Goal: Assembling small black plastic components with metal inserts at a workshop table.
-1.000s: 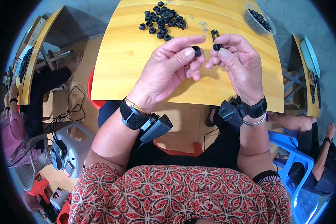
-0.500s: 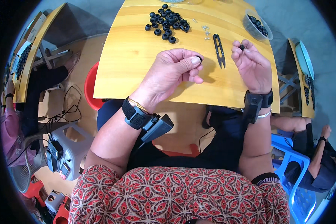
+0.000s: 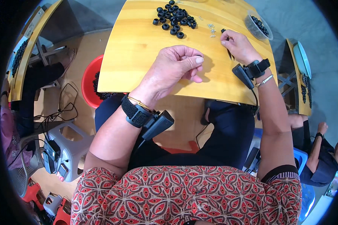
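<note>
My left hand [image 3: 179, 65] is held above the table [image 3: 127, 67], thumb and forefinger pinched together. A dark sliver of a small black piece [image 3: 199, 56] shows at their tips; the fingers cover the rest. To the right, my right hand [image 3: 238, 45] has its fingers curled over the middle of black thread snips [image 3: 230, 55]. The blades point toward me, and the snips' far end sticks out beyond the fingers. At the far side lies a pile of rounded black pieces with holes [image 3: 174, 17]. Small clear bits [image 3: 212, 30] lie between the pile and the snips.
A clear plastic tub [image 3: 260, 26] of black pieces stands at the table's far right. Below the left edge is a red basin [image 3: 89, 84] with more black pieces. A grey stool [image 3: 69, 150] and cables are on the floor at left. Other people sit on both sides.
My right hand has moved from its raised, palm-up place over to the snips and turned palm down. The dark bit it held no longer shows. My left hand keeps its pinch.
</note>
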Demonstrator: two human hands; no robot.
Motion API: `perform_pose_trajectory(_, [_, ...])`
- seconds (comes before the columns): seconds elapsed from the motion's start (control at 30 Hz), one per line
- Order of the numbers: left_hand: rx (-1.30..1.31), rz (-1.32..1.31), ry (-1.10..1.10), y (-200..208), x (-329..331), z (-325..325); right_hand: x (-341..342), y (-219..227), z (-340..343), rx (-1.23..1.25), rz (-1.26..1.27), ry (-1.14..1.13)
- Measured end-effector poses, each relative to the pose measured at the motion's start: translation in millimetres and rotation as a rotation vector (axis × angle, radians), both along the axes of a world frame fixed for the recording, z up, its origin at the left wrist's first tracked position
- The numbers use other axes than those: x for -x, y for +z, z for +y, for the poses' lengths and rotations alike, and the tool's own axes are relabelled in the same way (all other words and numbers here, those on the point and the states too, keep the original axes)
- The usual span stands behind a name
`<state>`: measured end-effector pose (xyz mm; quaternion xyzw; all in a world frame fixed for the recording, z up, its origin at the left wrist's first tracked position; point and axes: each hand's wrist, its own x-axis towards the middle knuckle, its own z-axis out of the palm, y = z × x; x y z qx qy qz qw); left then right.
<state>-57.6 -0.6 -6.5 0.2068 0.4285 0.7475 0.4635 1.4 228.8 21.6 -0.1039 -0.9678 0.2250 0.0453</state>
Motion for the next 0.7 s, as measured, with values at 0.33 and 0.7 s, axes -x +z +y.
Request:
perform_pose_trajectory(0.33, [0.012, -0.065, -0.006, -2.1, 3.6, -3.2, 29.5, 5.2, -11.9, -0.22, -0.025, 0.159])
perform_pose_trajectory(0.7, [-0.01, -0.161, 0.038, -4.0, 2.6, -2.2, 24.5, 24.5, -5.6, -0.137, 0.144, 0.077])
